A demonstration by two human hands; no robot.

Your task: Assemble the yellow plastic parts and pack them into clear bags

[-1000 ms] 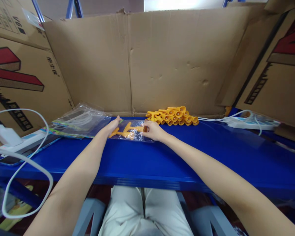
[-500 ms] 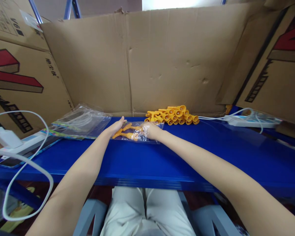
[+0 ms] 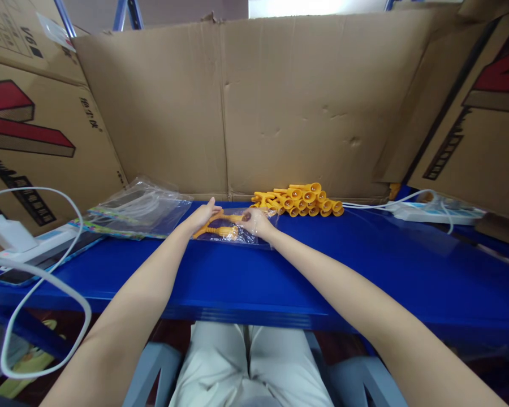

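A small clear plastic bag [image 3: 237, 236] lies on the blue table [image 3: 322, 265] with an orange forked plastic piece [image 3: 220, 230] inside it. My left hand [image 3: 201, 217] rests on the bag's left end, fingers stretched toward the piece. My right hand [image 3: 257, 222] pinches the bag's right end, with clear film wrapped over its fingers. Just behind, against the cardboard, lies a pile of several orange plastic pieces [image 3: 301, 200].
A stack of clear plastic bags [image 3: 139, 209] lies at the left. A white charger with cable [image 3: 8, 234] sits at the far left, a white power strip [image 3: 428, 212] at the right. Cardboard walls [image 3: 305, 102] enclose the table's back and sides.
The bag with the orange piece has shifted slightly toward the back. My right hand has moved from gripping the piece's end to pinching the bag's right edge, film now over the fingers.
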